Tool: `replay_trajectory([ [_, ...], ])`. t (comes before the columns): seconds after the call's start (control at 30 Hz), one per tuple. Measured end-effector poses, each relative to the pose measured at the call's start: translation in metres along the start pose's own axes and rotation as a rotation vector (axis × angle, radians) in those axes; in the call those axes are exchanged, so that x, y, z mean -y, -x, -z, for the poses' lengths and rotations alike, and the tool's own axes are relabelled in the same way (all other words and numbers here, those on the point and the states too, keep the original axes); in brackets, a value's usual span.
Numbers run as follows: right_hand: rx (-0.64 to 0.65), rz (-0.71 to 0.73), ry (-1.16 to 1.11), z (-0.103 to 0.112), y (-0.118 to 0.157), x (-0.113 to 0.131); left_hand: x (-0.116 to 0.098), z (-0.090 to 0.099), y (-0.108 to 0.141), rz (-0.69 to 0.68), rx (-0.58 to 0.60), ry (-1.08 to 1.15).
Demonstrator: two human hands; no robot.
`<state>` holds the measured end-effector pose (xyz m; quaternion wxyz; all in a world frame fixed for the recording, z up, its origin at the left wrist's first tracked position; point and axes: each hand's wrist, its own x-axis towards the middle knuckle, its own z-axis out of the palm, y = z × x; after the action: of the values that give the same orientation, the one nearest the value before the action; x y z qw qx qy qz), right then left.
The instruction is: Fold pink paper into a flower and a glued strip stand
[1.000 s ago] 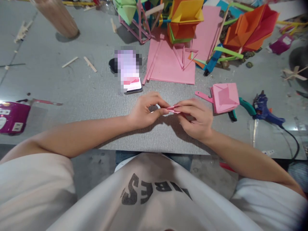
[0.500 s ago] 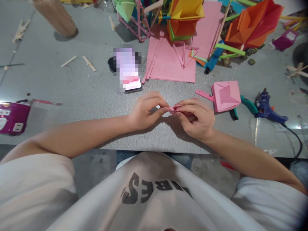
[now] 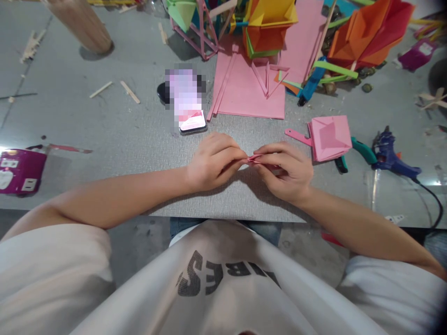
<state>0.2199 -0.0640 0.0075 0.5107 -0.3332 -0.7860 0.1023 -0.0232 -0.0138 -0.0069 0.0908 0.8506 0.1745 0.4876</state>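
Note:
Between my two hands is a small folded piece of pink paper (image 3: 255,159), mostly covered by the fingers. My left hand (image 3: 217,160) pinches its left end, fingertips pressed together. On the other end my right hand (image 3: 284,170) grips it between thumb and fingers. Both hands are just above the grey table (image 3: 223,204) near its front edge. Right of my right hand lies a stack of folded pink paper (image 3: 331,138) with a pink stick (image 3: 298,136) poking out from its left side.
Beyond my hands lie a lit phone (image 3: 192,122) and pink sheets (image 3: 251,104) with narrow strips. Colourful folded-paper shapes (image 3: 366,37) stand at the back. To the right are a blue glue gun (image 3: 393,153) and green-handled pliers (image 3: 363,151). A purple box (image 3: 23,170) sits far left.
My left fingers have closed together, shutting the gap between thumb and forefinger, and less of the pink paper shows. My right hand keeps its grip almost unchanged.

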Motion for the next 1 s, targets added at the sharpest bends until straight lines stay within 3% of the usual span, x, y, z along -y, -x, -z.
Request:
replay_trajectory([
  [0.17, -0.071, -0.017, -0.015, 0.003, 0.005, -0.01, 0.0, 0.001, -0.003, 0.145, -0.092, 0.075],
  [0.43, -0.104, -0.198, -0.034, 0.002, 0.012, -0.018, 0.002, -0.002, -0.004, 0.259, -0.065, 0.108],
  [0.6, -0.118, -0.374, -0.019, 0.003, 0.009, -0.02, 0.001, -0.002, -0.004, 0.394, -0.112, 0.21],
  [0.77, -0.106, -0.531, -0.087, 0.003, 0.002, -0.03, 0.004, -0.005, -0.002, 0.637, -0.01, 0.309],
  [1.0, -0.117, -0.607, -0.175, 0.005, 0.0, -0.038, 0.007, -0.009, -0.003, 0.798, 0.009, 0.421],
])
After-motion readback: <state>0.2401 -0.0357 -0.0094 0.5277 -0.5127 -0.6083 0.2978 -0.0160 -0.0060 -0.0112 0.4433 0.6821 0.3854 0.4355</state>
